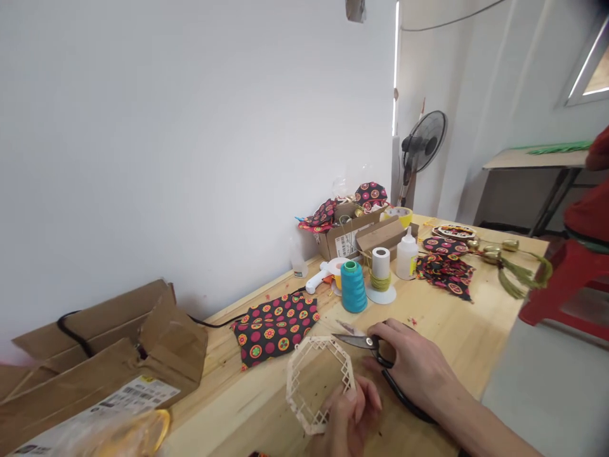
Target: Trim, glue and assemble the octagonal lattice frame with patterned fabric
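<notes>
Pale walls (190,127) rise behind a wooden table (223,406) as I watch from afar. At left I have an open cardboard box (111,365), then a patterned cloth (276,330). Next, over the near tabletop, comes an octagonal lattice frame (323,341), its long axis running up and down my view. The left hand (345,412), entering from below, pinches its lower right side between thumb and fingers. Farther on, the right hand (413,358) slants in from the lower right, back upward, fingers grasping the scissors (364,341) by their handles. The blades point left toward the frame's upper edge; I cannot tell whether they touch it.
</notes>
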`<act>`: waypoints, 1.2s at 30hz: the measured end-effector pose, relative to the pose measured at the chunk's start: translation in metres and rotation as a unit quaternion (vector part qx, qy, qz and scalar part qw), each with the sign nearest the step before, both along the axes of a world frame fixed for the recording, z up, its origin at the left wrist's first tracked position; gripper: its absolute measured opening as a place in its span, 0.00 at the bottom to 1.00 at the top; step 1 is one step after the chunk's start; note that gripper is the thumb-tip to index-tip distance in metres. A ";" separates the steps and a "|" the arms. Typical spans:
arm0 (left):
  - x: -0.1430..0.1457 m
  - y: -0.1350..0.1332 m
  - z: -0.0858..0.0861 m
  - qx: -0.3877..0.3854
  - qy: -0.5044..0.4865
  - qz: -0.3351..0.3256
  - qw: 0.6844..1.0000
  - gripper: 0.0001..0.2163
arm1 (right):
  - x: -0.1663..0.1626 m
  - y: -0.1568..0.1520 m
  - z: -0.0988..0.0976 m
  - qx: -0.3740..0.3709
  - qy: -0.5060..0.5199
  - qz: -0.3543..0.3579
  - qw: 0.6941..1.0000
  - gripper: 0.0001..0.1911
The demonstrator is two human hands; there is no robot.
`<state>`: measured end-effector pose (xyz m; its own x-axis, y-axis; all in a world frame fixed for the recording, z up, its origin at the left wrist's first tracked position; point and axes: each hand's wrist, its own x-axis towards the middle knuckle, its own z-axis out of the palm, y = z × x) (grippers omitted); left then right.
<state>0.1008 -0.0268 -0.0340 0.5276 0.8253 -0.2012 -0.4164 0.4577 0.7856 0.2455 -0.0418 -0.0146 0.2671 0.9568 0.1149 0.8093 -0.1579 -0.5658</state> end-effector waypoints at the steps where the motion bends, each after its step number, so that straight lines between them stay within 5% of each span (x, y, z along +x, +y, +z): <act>1: 0.000 0.001 0.001 -0.002 -0.006 -0.009 1.000 0.13 | 0.002 0.000 0.002 0.006 0.008 0.003 1.000 0.09; 6: -0.001 0.002 0.000 0.022 -0.013 -0.048 0.999 0.12 | 0.002 0.002 0.018 0.043 0.166 0.065 0.983 0.14; 11: -0.004 0.001 0.000 0.077 0.012 -0.062 0.995 0.13 | -0.012 0.008 0.020 0.034 0.425 0.113 0.898 0.17; 16: -0.006 0.002 0.004 0.097 0.019 -0.075 0.992 0.15 | -0.017 0.013 0.017 0.016 0.470 0.090 0.878 0.23; 24: -0.009 0.006 0.003 0.074 0.033 -0.050 0.995 0.16 | -0.013 0.006 0.017 0.028 0.394 0.086 0.915 0.17; 29: -0.009 0.005 -0.002 0.106 0.093 0.052 0.989 0.17 | 0.004 -0.015 0.010 0.046 0.113 0.080 0.989 0.14; 36: -0.008 0.004 -0.005 0.090 0.148 0.119 0.978 0.19 | -0.003 -0.022 0.004 -0.009 0.004 0.076 0.997 0.13</act>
<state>0.0927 -0.0232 -0.0391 0.2571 0.9538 -0.1556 -0.2359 0.2181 0.9470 0.2428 -0.0638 -0.0107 0.1197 0.9881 0.0966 0.8200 -0.0435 -0.5707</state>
